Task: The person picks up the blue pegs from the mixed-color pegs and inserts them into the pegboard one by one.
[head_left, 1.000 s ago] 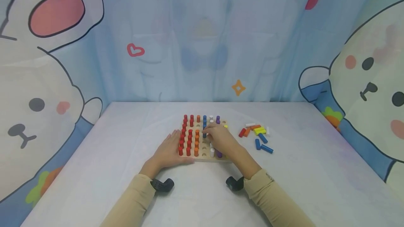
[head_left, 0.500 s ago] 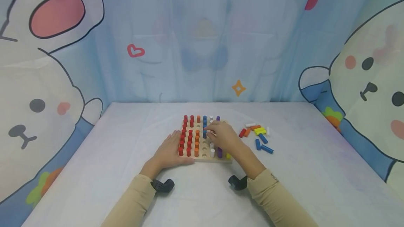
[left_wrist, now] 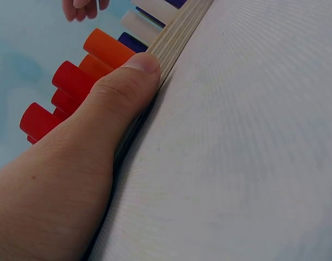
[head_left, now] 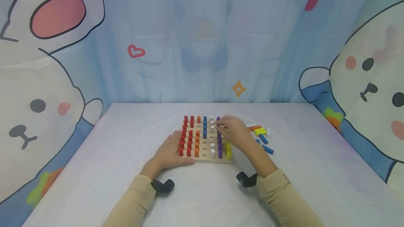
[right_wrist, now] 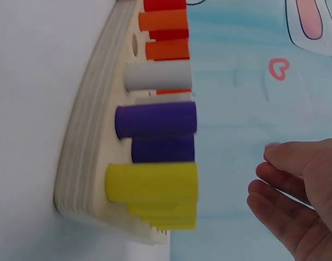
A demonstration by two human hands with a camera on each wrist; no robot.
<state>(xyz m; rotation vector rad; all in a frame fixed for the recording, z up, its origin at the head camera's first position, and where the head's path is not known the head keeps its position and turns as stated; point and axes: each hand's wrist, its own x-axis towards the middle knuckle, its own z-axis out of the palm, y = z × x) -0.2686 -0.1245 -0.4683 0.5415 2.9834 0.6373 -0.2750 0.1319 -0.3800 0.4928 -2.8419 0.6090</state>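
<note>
In the head view, a wooden peg board (head_left: pixel 206 160) holds upright pegs in coloured columns: red, orange, blue, white, purple and yellow. My left hand (head_left: pixel 166 151) rests against its left side, fingers extended. The left wrist view shows that hand's thumb (left_wrist: pixel 122 89) along the board's front edge (left_wrist: pixel 179 35). My right hand (head_left: pixel 236 132) is over the board's right part, its fingertips close to the white and purple pegs (head_left: pixel 220 153). The right wrist view shows the right hand (right_wrist: pixel 312 190) with fingers slightly bent and nothing between them, apart from the yellow pegs (right_wrist: pixel 152 182).
Right of the board, loose pegs lie on the white cloth: blue (head_left: pixel 267 149), yellow (head_left: pixel 260 132), orange and white, some partly hidden by my right hand and forearm. Several board holes (head_left: pixel 204 149) are unfilled. A printed curtain (head_left: pixel 202 45) hangs behind the table.
My right hand has moved right from the blue column, uncovering the blue, white and purple pegs and covering some loose ones. My left hand stays in place.
</note>
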